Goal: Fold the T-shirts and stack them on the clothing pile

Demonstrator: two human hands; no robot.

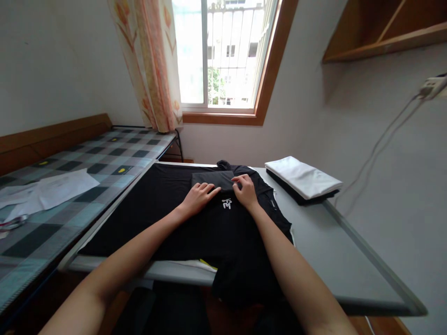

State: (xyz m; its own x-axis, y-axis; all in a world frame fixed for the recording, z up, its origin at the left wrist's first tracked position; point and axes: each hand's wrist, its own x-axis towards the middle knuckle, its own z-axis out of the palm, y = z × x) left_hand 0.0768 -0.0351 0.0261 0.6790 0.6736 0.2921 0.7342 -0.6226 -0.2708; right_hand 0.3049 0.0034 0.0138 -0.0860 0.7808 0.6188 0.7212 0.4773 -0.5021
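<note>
Black fabric under ten fingers, two hands at work! Left hand (198,198): fingertips lie on the near edge of a dark grey rectangular panel (213,178), thumb reaching right; whether it pinches any cloth, I cannot tell. Right hand (246,191): fingers curled, thumb and forefinger narrow at the panel's right end; again, no telling whether cloth is caught between them.

And beneath them, one black shirt (167,209), spread over the grey tabletop (335,246), well across its left part. Its long axis runs left to right, collar end pointing right, where one small neck label (273,203) shows, hem toward the bed side. One white print (226,204) sits just on the near side of the panel, between the forearms. One sleeve (244,284) drops over the near table edge, and a sliver of white and yellow (208,265) peeks out beside it.

Over to the right, one stack at the table's far side: white folded cloth (302,177) on top, black folded cloth (296,193) below, layers too tight to count. Out left, one bed (139,144) in checks, white papers (52,190) on it, at least two, overlapping. Straight ahead, one barred window (230,56), one flowered curtain (153,65); upper right, one wooden shelf (384,44), and one socket (433,87) trailing cable.
</note>
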